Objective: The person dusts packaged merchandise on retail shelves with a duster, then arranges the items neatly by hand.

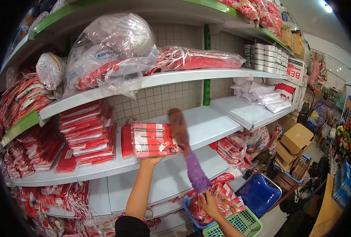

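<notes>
My left hand (pixel 153 160) is under the near edge of a red-and-white packet (pixel 153 138) in clear printed plastic, gripping it at the middle shelf; most of the fingers are hidden beneath. A second red packet (pixel 126 141) lies just to its left. Lower right, my right hand (pixel 210 205) is wrapped around the handle of a duster (pixel 197 173). Purple fluff covers its lower part, and its brown, motion-blurred tip overlaps the packet's right end in this view.
A tall stack of red-and-white packets (pixel 88 134) stands on the left of the middle shelf (pixel 219 126). Plastic-wrapped bundles (pixel 112 51) sit on the shelf above. Below right are a green basket (pixel 238 221), a blue folding chair (pixel 260 193) and cardboard boxes (pixel 295 138).
</notes>
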### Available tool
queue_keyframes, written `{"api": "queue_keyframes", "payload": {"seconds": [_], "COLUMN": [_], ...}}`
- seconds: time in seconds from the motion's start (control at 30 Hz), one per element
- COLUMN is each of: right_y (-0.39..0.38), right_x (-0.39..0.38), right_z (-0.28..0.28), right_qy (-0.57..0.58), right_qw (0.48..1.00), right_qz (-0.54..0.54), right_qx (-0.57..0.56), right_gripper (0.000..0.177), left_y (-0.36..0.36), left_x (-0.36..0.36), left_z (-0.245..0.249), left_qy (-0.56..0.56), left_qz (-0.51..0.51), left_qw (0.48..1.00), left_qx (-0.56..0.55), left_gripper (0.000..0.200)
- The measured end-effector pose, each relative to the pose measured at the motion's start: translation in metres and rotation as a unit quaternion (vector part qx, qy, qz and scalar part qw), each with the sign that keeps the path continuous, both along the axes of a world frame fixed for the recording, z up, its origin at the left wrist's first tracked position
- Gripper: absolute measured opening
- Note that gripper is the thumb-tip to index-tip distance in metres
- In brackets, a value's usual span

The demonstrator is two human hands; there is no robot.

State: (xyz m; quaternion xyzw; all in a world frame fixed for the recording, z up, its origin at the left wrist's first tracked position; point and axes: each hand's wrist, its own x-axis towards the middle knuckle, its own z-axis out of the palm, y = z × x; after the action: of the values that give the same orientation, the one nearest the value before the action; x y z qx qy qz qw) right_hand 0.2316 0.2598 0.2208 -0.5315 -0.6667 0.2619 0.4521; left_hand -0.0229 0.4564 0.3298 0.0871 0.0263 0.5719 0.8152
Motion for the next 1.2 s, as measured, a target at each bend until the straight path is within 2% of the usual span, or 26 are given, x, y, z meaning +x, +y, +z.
{"api": "queue_keyframes", "payload": {"seconds": [0.03, 0.13, 0.23, 0.27, 0.33, 0.43, 0.47, 0.5, 0.53, 0.63, 0.7, 0.77, 0.8, 0.87, 0.9, 0.97, 1.03, 1.1, 1.17, 1.2], "right_y": [-0.001, -0.013, -0.015, -0.013, -0.017, -0.03, -0.034, -0.038, -0.042, -0.025, -0.02, -0.012, -0.003, 0.018, 0.024, 0.031, 0.036, 0.039, 0.045, 0.047], "right_x": [-0.001, -0.001, -0.006, -0.01, -0.015, -0.013, -0.01, -0.008, -0.007, 0.0, -0.001, -0.001, -0.002, -0.004, -0.004, -0.002, -0.003, -0.006, -0.014, -0.018], "right_z": [-0.003, -0.001, -0.01, -0.008, -0.003, -0.011, -0.012, -0.01, 0.002, -0.022, -0.011, 0.005, 0.013, 0.028, 0.033, 0.039, 0.045, 0.05, 0.057, 0.058], "right_qy": [0.013, -0.047, -0.044, 0.023, 0.029, -0.009, -0.013, -0.018, 0.005, -0.009, -0.046, -0.099, -0.1, -0.074, -0.062, -0.126, -0.175, -0.205, -0.176, -0.162], "right_qw": [1.0, 0.998, 0.999, 1.0, 0.999, 1.0, 1.0, 0.999, 0.999, 0.999, 0.998, 0.988, 0.991, 0.996, 0.998, 0.989, 0.977, 0.962, 0.978, 0.983], "right_qz": [-0.023, 0.048, 0.015, -0.018, -0.015, 0.018, 0.028, 0.039, -0.005, -0.04, 0.027, 0.103, 0.086, 0.031, 0.003, 0.052, 0.077, 0.077, 0.023, -0.004], "right_qx": [0.001, -0.008, 0.012, -0.006, 0.014, -0.013, -0.003, 0.008, -0.051, -0.003, 0.031, 0.062, 0.025, 0.029, 0.031, 0.053, 0.097, 0.161, 0.11, 0.084], "right_gripper": [0.024, 0.024, 0.019, 0.019, 0.019, 0.018, 0.018, 0.018, 0.018, 0.018, 0.017, 0.016, 0.016, 0.017, 0.018, 0.019, 0.019, 0.019, 0.02, 0.02], "left_y": [0.001, 0.004, 0.006, 0.006, 0.006, -0.01, -0.003, -0.002, -0.002, -0.018, -0.002, 0.024, 0.033, -0.03, -0.005, -0.018, 0.032, 0.048, 0.025, 0.01], "left_x": [0.0, 0.0, -0.001, -0.001, 0.0, 0.009, 0.005, 0.003, 0.002, 0.011, 0.003, -0.009, -0.013, 0.016, 0.001, 0.009, -0.016, -0.022, -0.008, -0.003], "left_z": [-0.002, -0.005, -0.005, -0.005, -0.003, 0.017, 0.012, 0.012, 0.013, 0.026, 0.007, -0.025, -0.037, 0.04, 0.011, 0.034, -0.017, -0.033, -0.017, -0.001], "left_qy": [-0.005, -0.014, -0.026, -0.034, -0.032, 0.078, 0.045, 0.016, -0.014, 0.045, 0.041, 0.048, 0.066, 0.06, 0.014, 0.033, 0.113, 0.08, -0.07, -0.007], "left_qz": [-0.004, -0.012, -0.019, -0.021, -0.019, 0.045, 0.007, -0.01, -0.026, 0.032, 0.011, -0.011, -0.011, 0.045, -0.043, -0.017, 0.085, 0.032, -0.177, -0.097], "left_qw": [1.0, 1.0, 0.999, 0.999, 0.999, 0.988, 0.988, 0.991, 0.992, 0.996, 0.993, 0.976, 0.964, 0.996, 0.995, 0.997, 0.984, 0.983, 0.958, 0.98], "left_qx": [0.002, 0.008, 0.012, 0.012, 0.022, 0.124, 0.144, 0.134, 0.122, 0.072, 0.109, 0.211, 0.256, 0.047, 0.092, 0.074, 0.11, 0.159, 0.215, 0.176], "left_gripper": [0.045, 0.045, 0.046, 0.046, 0.046, 0.046, 0.045, 0.045, 0.046, 0.042, 0.039, 0.036, 0.035, 0.041, 0.044, 0.044, 0.044, 0.045, 0.046, 0.046]}}
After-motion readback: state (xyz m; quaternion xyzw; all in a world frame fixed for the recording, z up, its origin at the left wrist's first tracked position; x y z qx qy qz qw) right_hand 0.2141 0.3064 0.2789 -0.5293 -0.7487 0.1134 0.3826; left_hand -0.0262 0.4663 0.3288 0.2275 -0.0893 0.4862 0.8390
